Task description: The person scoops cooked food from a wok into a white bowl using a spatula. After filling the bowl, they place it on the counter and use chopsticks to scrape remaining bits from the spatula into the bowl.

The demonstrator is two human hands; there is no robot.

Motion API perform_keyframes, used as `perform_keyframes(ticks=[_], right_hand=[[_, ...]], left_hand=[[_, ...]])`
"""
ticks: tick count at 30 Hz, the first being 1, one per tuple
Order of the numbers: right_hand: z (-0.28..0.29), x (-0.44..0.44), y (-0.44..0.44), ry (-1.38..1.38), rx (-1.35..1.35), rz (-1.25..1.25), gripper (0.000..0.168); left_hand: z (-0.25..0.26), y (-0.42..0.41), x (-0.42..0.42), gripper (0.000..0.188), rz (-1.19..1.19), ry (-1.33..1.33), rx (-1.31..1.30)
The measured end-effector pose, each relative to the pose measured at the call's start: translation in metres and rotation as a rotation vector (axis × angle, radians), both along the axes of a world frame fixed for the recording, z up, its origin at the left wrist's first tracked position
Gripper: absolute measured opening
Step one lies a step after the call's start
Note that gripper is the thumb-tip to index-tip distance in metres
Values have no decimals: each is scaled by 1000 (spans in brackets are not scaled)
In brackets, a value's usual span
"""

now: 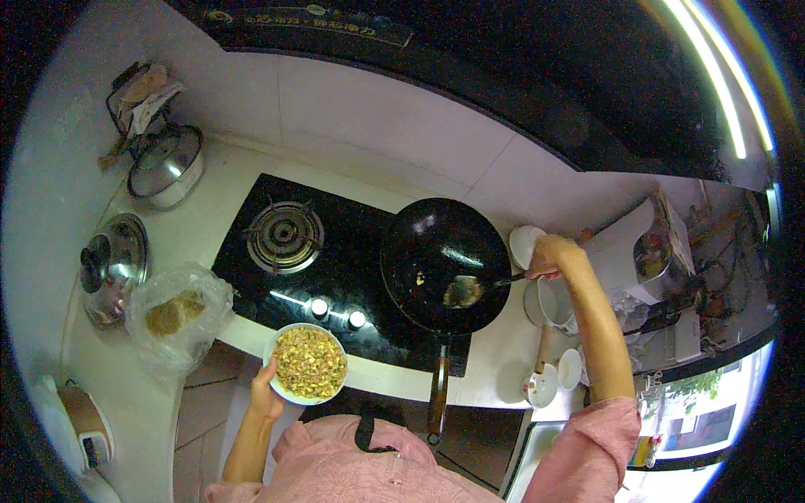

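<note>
My left hand [268, 391] holds the rim and side of a white bowl [344, 354] full of chopped yellow and brown food [310, 363], just off the front edge of the gas stove [352, 251]. With my right hand [553, 254] I grip the dark handle of a spatula [464, 291], whose blade rests inside a black wok [409, 245] on the right burner. A few small yellow bits [419, 278] lie in the wok. The wok's wooden handle [438, 393] points towards me.
Left of the stove are a bare burner's neighbours: a plastic bag [210, 292] with brown contents, a metal lid [129, 270] and a lidded pot [185, 185]. On the right stand a small saucepan [534, 306], a white bowl [522, 242] and small cups [569, 370]. A range hood [503, 94] overhangs the stove.
</note>
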State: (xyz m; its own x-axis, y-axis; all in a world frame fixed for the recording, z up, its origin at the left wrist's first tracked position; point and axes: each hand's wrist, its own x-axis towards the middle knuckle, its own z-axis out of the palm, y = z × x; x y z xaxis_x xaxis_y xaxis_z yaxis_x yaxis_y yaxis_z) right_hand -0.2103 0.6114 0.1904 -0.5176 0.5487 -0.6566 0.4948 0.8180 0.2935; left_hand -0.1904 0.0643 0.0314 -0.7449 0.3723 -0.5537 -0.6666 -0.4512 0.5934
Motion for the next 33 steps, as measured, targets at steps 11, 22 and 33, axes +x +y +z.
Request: perform_keyframes(ticks=[11, 22, 33], right_hand=[[8, 6, -11, -119, -227, 23, 24], [-10, -4, -57, 83, -413, 32, 47], [-9, 17, -44, -36, -656, -114, 44]], left_hand=[[-1, -2, 0, 49, -7, -12, -6], [1, 2, -5, 48, -38, -9, 2], [-12, -2, -3, 49, -19, -80, 59]])
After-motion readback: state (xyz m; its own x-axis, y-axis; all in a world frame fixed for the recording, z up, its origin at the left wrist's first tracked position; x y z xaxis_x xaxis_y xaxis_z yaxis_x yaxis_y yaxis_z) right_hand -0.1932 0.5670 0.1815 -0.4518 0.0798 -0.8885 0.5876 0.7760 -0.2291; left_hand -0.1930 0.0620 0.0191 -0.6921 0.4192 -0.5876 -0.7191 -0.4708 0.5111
